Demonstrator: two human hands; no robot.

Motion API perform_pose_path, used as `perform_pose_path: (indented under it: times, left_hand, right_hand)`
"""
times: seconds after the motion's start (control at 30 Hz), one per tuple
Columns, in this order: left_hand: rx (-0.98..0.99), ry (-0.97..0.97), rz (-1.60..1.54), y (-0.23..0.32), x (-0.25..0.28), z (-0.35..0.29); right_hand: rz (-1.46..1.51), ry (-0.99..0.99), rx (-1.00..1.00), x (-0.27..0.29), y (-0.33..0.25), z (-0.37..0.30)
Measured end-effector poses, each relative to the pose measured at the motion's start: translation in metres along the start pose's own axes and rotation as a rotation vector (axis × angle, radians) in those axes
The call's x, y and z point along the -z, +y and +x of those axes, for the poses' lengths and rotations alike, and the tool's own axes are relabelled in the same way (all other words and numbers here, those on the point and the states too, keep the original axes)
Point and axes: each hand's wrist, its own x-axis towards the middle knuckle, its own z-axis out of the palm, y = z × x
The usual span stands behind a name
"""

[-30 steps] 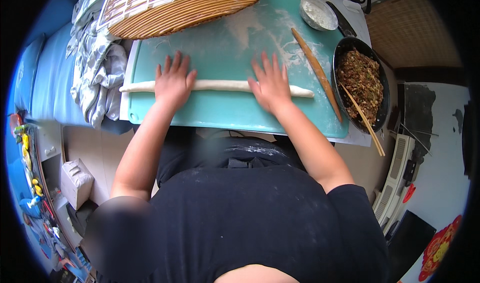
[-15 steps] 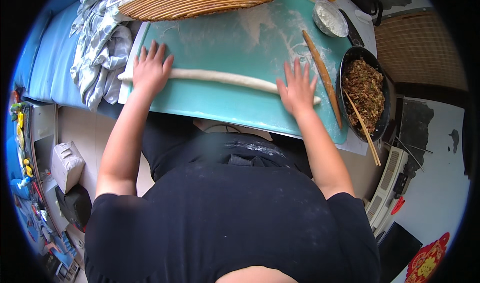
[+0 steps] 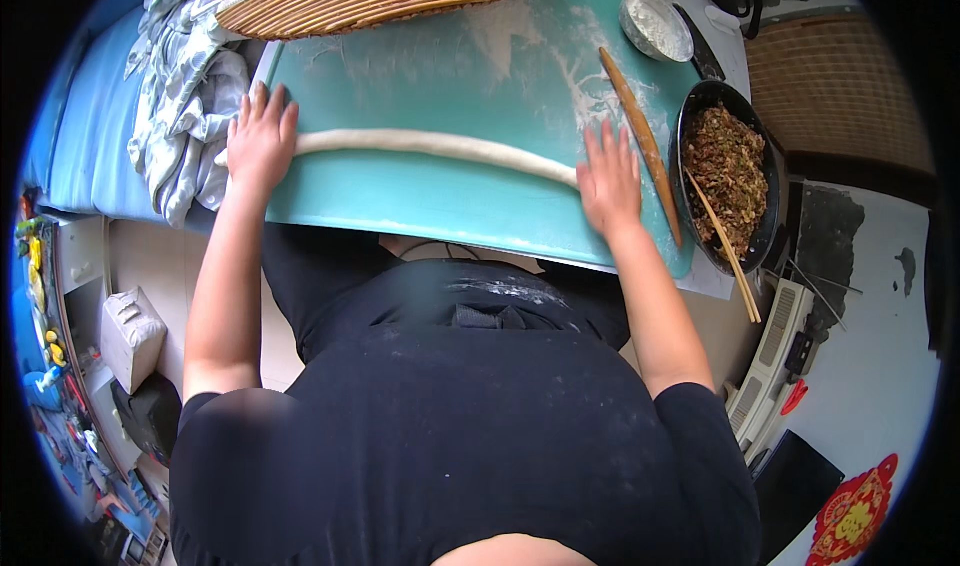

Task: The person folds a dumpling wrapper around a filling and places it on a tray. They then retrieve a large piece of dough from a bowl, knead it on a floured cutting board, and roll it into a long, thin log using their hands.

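A long rope of white dough lies crosswise on a green mat, bowed a little away from me. My left hand rests flat over its left end, fingers stretched out, with a small tip showing beyond the hand. Over the right end lies my right hand, palm down and fingers extended; that end of the dough is hidden under it. Just right of this hand is a wooden rolling pin, tapered at both ends. Flour streaks the mat's far part.
Right of the mat stands a black pan of chopped filling, with chopsticks across its near rim. A bowl of flour sits at far right. A woven tray covers the far edge; grey cloth lies left.
Both hands have moved outward, the left one to the left and the right one slightly to the right. More of the dough rope shows between them, and it looks longer.
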Motion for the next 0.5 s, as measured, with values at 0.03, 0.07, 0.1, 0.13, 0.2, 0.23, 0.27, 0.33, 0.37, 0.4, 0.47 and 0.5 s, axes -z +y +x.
perform_pose_path:
  times: [0.03,0.07,0.1,0.13,0.2,0.23,0.27,0.33,0.37,0.4,0.47,0.5]
  left_hand:
    - [-0.069,0.004,0.004,-0.003,0.003,-0.017]
    - [-0.145,0.01,0.005,-0.003,0.006,-0.033]
    - [-0.147,-0.017,0.012,-0.001,0.011,-0.057]
    - [-0.145,-0.049,0.018,0.0,0.015,-0.083]
    - [-0.13,0.031,0.015,-0.002,0.015,-0.118]
    - [-0.12,0.021,0.004,-0.004,0.014,-0.117]
    - [-0.103,0.015,0.0,-0.005,0.01,-0.103]
    - [-0.097,0.021,-0.002,-0.008,0.005,-0.061]
    - [-0.039,-0.016,0.048,-0.008,0.007,-0.038]
    - [0.014,-0.054,0.095,-0.008,0.006,-0.018]
    - [0.08,-0.016,0.02,-0.014,-0.003,0.006]
    - [0.064,0.009,0.006,-0.017,-0.009,0.007]
  right_hand:
    - [0.036,-0.015,0.059,-0.001,0.002,-0.019]
    - [0.137,0.0,0.093,-0.002,0.005,-0.044]
    - [0.183,-0.049,0.066,0.009,0.001,-0.07]
    - [0.144,-0.086,0.063,0.017,-0.004,-0.091]
    - [0.168,-0.093,0.052,0.018,-0.013,-0.115]
    - [0.157,-0.089,0.027,0.014,-0.013,-0.111]
    - [0.147,-0.084,0.001,0.009,-0.011,-0.101]
    - [0.132,-0.069,-0.043,-0.002,0.0,-0.072]
    - [0.131,-0.084,-0.114,-0.003,0.003,-0.051]
    - [0.144,-0.06,-0.126,-0.005,0.008,-0.034]
    - [0.171,-0.008,-0.154,-0.007,0.018,-0.015]
    - [0.169,-0.033,-0.114,-0.004,0.018,-0.022]
